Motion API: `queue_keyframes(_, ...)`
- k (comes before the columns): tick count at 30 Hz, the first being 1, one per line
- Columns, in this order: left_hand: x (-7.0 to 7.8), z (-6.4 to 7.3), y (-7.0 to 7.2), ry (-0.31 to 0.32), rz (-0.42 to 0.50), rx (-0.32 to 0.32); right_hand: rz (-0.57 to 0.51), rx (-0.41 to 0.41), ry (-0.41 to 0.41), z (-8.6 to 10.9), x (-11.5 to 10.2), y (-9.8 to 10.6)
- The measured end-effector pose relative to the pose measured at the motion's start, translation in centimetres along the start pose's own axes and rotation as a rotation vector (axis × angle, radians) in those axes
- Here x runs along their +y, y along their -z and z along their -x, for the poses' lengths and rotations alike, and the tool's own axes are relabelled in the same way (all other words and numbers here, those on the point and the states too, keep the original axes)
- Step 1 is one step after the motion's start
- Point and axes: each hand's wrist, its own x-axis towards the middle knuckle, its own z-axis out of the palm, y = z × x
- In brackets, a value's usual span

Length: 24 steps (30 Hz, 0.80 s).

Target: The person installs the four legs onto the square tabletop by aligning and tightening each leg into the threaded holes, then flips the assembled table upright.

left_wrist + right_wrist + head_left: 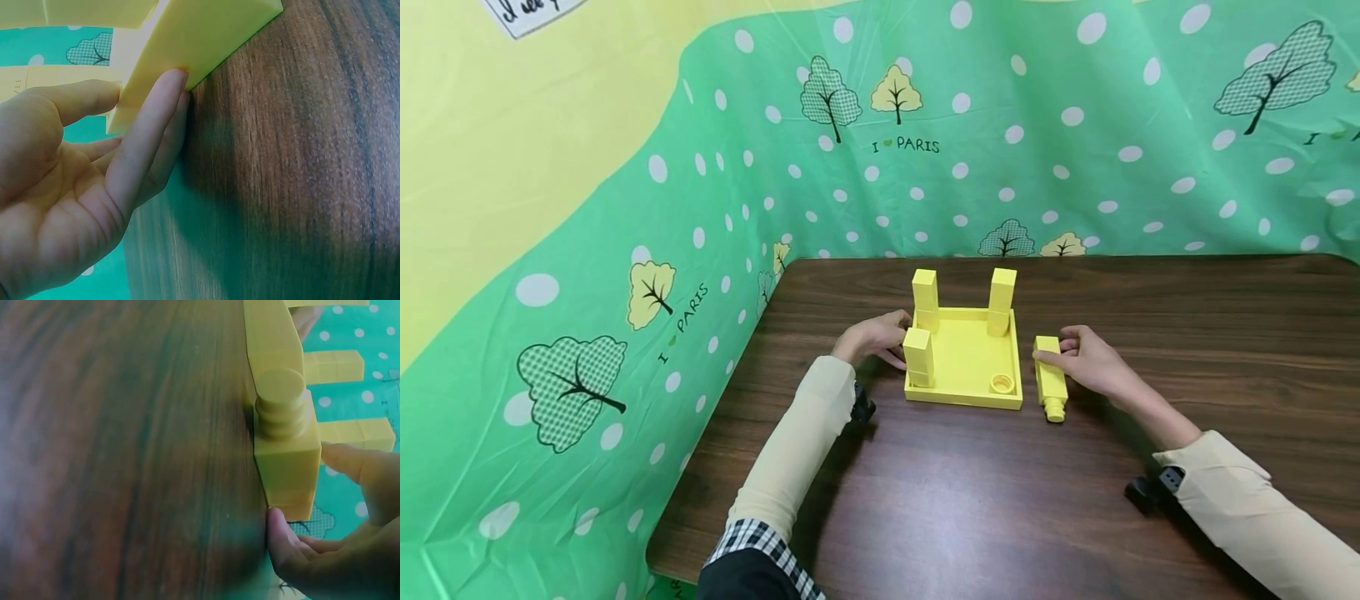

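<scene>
A yellow square toy tabletop [962, 350] lies underside up on the table, with raised rims. Upright square legs stand at three corners: back left [925, 290], back right [1002, 290] and front left [919, 354]. At the front right corner is a bare round socket [1002, 384]. My left hand [877, 335] rests against the tabletop's left side, its extended fingers [150, 134] on the outer wall. To the right of the tabletop, my right hand [1093, 360] pinches a loose table leg [1050, 375] between thumb and fingers. This leg lies along the wood, its stepped round peg [281, 403] toward me.
The dark wooden table [955, 508] runs under everything. Behind and to the left hangs a green dotted cloth [880, 200] with printed trees, meeting the table's far and left edges. A small black device [862, 404] sits at the left wrist, another [1142, 494] at the right.
</scene>
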Motion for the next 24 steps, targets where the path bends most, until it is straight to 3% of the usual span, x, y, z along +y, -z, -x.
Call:
queue_keyframes(8, 0.0, 0.1, 0.0, -0.006, -0.004, -0.001, 0.096, -0.012, 0.026, -0.1, -0.3, -0.1)
queue_keyframes(13, 0.0, 0.0, 0.1, -0.010, -0.004, -0.001, 0.101, -0.013, 0.032, -0.3, -0.1, 0.1)
queue_keyframes(17, 0.0, 0.0, 0.1, -0.013, -0.003, 0.001, 0.061, -0.018, 0.027, -0.3, 0.2, 0.5)
queue_keyframes(24, 0.0, 0.2, 0.0, -0.011, 0.000, 0.000, -0.111, -0.077, -0.014, -0.3, 0.9, 1.3)
